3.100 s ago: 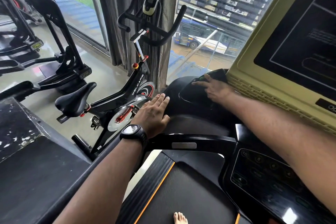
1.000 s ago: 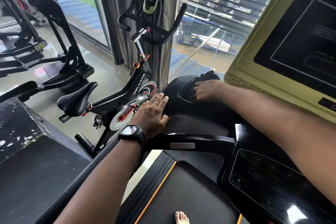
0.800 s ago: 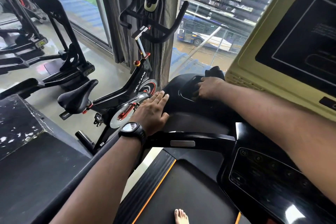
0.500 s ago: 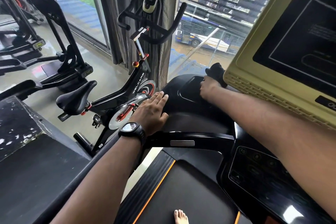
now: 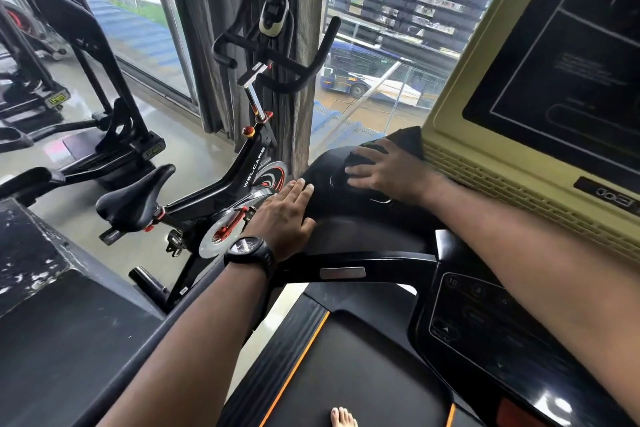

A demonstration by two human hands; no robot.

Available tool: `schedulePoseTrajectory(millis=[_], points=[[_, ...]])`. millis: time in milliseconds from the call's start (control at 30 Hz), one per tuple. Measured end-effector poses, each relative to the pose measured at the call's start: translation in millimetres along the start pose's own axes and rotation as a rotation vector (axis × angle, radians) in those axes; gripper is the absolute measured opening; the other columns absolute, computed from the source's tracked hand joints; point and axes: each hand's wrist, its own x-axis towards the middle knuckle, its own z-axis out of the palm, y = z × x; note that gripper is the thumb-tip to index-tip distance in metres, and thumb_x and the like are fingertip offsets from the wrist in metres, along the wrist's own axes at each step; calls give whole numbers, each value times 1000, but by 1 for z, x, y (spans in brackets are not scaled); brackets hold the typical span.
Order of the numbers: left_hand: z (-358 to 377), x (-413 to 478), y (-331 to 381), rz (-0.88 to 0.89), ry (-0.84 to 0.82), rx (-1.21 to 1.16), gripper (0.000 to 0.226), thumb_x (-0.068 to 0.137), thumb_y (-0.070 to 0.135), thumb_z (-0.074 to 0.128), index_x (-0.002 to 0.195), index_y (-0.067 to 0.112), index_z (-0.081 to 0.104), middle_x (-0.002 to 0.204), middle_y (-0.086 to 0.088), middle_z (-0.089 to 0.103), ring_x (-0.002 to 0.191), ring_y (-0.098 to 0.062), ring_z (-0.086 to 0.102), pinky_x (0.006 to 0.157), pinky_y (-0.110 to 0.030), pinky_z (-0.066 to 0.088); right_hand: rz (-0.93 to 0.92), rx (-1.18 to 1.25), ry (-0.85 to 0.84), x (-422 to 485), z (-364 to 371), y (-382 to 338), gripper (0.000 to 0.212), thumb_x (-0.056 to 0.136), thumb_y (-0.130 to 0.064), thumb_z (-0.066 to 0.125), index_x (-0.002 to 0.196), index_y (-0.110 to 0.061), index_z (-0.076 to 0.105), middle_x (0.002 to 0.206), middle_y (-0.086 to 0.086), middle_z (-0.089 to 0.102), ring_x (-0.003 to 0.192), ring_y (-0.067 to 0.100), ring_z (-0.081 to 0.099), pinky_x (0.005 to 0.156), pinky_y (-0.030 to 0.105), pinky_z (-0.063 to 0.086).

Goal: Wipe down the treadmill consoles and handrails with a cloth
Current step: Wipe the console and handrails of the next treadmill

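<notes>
Pressing flat with the right hand [image 5: 384,172], fingers straight and spread, on a dark cloth [image 5: 407,140] bunched on the console [image 5: 346,232] tray beside the yellow screen housing [image 5: 485,166]. Bracing open-palmed with the left hand [image 5: 287,215] on the console edge. Probably soft, light, limp: best pinned under the palm or gathered by a fold.

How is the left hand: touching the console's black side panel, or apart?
Touching. Head view shows the left hand lying flat on the black side panel, no gap.
</notes>
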Motion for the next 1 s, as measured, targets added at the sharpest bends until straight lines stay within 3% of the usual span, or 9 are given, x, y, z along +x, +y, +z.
schedulePoseTrajectory(millis=[167,233,433,500,567,633,700,800,1000], points=[[-1,0,1,-6,3,2,68,98,35,47,159,17,22,167,-7,17,154,-17,11,124,-33,12,-46,-88,189,-5,-6,12,49,100,-15,35,140,-27,60,147,-4,58,140,36,47,106,57,40],[0,1,0,-6,5,-1,68,97,35,47,158,16,23,166,-7,17,154,-18,12,125,-33,12,-139,-152,168,-2,-3,11,49,99,-14,34,139,-26,61,147,-4,57,139,35,49,105,56,44],[0,0,0,-3,15,1,71,92,41,38,158,16,25,166,-7,20,154,-18,14,125,-35,15,-356,-200,-46,-3,14,17,45,93,-14,36,107,-25,77,123,-3,71,129,32,59,100,51,51],[1,1,0,0,28,10,68,97,36,44,158,17,23,166,-6,18,154,-16,13,124,-32,13,-419,-224,15,5,18,16,36,94,-15,42,104,-23,76,123,-2,69,133,32,55,104,51,48],[2,1,0,-3,44,24,68,98,36,46,159,19,22,167,-4,17,154,-15,12,123,-31,13,-462,-245,69,14,19,19,18,91,-16,63,100,-23,76,123,-3,67,135,32,54,106,52,47],[2,1,1,-3,49,31,67,98,36,46,159,20,22,167,-3,16,154,-14,11,122,-31,14,-498,-244,44,20,21,23,15,83,-17,78,96,-25,77,122,-3,67,135,32,53,105,53,47],[2,1,1,-1,48,40,67,98,36,46,159,20,22,167,-2,16,154,-14,11,122,-30,14,-477,-293,-34,21,20,26,18,88,-16,72,103,-26,75,129,-3,63,144,32,43,109,55,42],[1,1,0,0,35,34,68,98,37,46,159,20,21,167,-3,16,154,-14,11,123,-32,15,-377,-371,-327,24,16,21,30,105,-17,45,127,-26,64,147,-3,48,154,31,16,117,55,27],[2,1,0,-2,31,30,68,98,36,46,159,19,22,167,-3,16,154,-14,12,123,-32,15,-262,-365,-476,32,12,18,32,107,-23,46,135,-26,61,143,-9,56,154,27,15,115,50,28]])
